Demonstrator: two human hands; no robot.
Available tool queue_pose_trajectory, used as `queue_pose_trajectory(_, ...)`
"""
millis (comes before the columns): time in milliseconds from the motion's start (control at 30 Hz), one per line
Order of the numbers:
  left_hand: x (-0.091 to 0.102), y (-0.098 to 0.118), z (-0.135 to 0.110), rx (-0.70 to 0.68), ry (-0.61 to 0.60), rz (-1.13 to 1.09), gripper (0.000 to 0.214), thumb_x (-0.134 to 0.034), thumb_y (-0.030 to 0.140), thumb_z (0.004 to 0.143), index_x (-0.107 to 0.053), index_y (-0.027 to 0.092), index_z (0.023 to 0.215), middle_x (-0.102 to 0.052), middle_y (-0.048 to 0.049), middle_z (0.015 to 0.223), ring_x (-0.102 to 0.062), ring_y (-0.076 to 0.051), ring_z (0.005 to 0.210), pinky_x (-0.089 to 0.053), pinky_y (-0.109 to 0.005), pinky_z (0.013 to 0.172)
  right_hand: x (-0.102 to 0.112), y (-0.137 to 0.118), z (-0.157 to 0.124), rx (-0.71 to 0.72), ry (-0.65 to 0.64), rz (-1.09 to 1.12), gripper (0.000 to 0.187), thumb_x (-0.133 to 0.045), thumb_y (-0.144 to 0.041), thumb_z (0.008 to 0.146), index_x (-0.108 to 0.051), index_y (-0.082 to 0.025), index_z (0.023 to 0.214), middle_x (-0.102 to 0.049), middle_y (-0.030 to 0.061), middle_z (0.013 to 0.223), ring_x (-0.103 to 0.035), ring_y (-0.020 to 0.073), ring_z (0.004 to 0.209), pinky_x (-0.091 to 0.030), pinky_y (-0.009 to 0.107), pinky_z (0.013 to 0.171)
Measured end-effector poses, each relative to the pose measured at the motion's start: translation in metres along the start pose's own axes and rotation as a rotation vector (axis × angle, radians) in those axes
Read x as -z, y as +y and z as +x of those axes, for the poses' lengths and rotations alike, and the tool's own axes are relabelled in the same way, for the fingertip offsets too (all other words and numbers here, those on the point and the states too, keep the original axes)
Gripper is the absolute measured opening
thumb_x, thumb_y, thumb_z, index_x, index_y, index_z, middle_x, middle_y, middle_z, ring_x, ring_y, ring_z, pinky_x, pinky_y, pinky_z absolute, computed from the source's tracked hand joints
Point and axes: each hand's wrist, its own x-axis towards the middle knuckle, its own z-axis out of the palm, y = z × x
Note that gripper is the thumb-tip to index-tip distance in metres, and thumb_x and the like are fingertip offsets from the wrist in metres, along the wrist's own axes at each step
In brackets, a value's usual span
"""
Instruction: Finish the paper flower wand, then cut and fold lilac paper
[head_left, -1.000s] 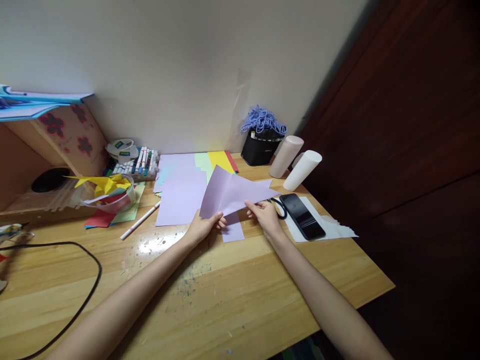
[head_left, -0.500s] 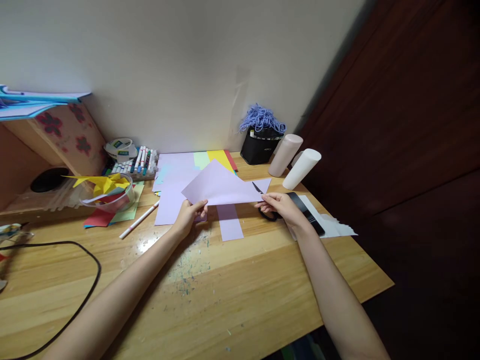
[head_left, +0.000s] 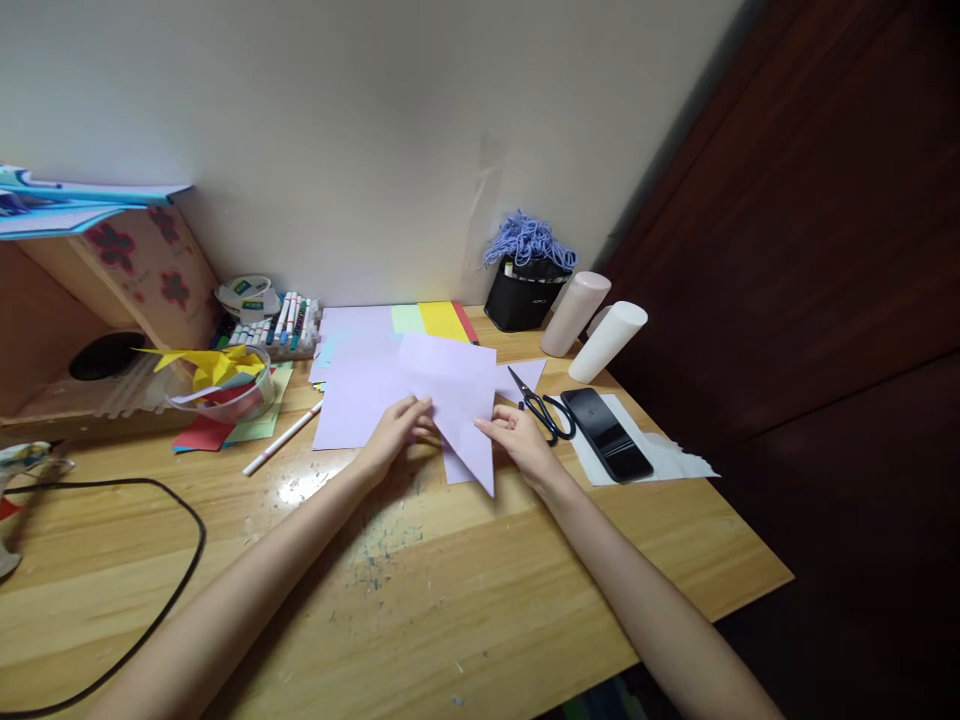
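A lilac sheet of paper (head_left: 457, 390) is held up between my two hands, one corner pointing down towards me. My left hand (head_left: 397, 435) pinches its left edge. On the opposite edge, my right hand (head_left: 517, 440) grips it between thumb and fingers. Beneath the sheet, a lilac strip (head_left: 456, 468) lies on the table, mostly covered. Black-handled scissors (head_left: 541, 405) rest just beyond my right hand, their blades over a lilac triangular piece (head_left: 529, 375). Behind my left hand lies a larger lilac sheet (head_left: 352, 390).
A black phone (head_left: 606, 435) lies on white paper (head_left: 671, 455) at right. Two bottles, one pinkish (head_left: 576, 315) and one white (head_left: 609, 342), stand behind it, beside a black pouch (head_left: 525, 297). At left are a white marker (head_left: 281, 438), a scrap tub (head_left: 244, 400) and a cable (head_left: 196, 540).
The lilac sheet has turned, its pointed corner now facing down towards me. My right hand has moved left, away from the scissors, and my hands are closer together.
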Motion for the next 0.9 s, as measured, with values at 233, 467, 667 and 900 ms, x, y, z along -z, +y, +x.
queue_pose_trajectory(233,-0.001,-0.009,-0.001,-0.007,-0.11,0.2,0.033,-0.058,0.045,0.071,-0.056,0.013,0.074,-0.058,-0.0021,0.066,-0.053,-0.014,0.06,-0.041,-0.024,0.055,0.004,-0.003,0.003,-0.039,0.035,-0.015,0.028,-0.074,-0.033,0.059,-0.059,-0.013,0.07,-0.064,0.0007,0.056,-0.058,0.0099,0.049,-0.046,0.018,0.045)
queue_pose_trajectory(467,-0.001,-0.01,-0.004,-0.111,0.184,0.421,0.037,-0.049,0.051,0.075,-0.052,0.014,0.067,-0.05,0.0021,0.058,-0.042,-0.011,0.051,-0.029,-0.021,0.047,-0.009,0.001,0.001,-0.009,0.029,0.036,0.032,-0.075,-0.031,0.059,-0.061,-0.014,0.082,-0.068,0.0028,0.074,-0.063,0.0141,0.064,-0.054,0.024,0.057)
queue_pose_trajectory(667,0.015,-0.001,0.001,-0.387,0.46,0.789,0.038,-0.046,0.044,0.08,-0.033,0.018,0.054,-0.035,0.0052,0.051,-0.033,-0.01,0.052,-0.024,-0.022,0.049,0.031,-0.01,0.006,0.071,0.183,-0.487,0.029,-0.041,-0.039,0.084,-0.058,-0.016,0.084,-0.065,0.0088,0.086,-0.063,0.018,0.077,-0.051,0.031,0.067)
queue_pose_trajectory(900,0.026,0.024,0.002,-0.479,0.431,0.902,0.038,-0.045,0.04,0.082,-0.029,0.019,0.055,-0.028,0.0055,0.052,-0.03,-0.01,0.051,-0.022,-0.022,0.05,0.085,-0.009,0.009,-0.058,0.379,-1.37,0.032,-0.059,-0.022,0.065,-0.053,-0.008,0.094,-0.059,0.0196,0.096,-0.055,0.0301,0.094,-0.041,0.036,0.079)
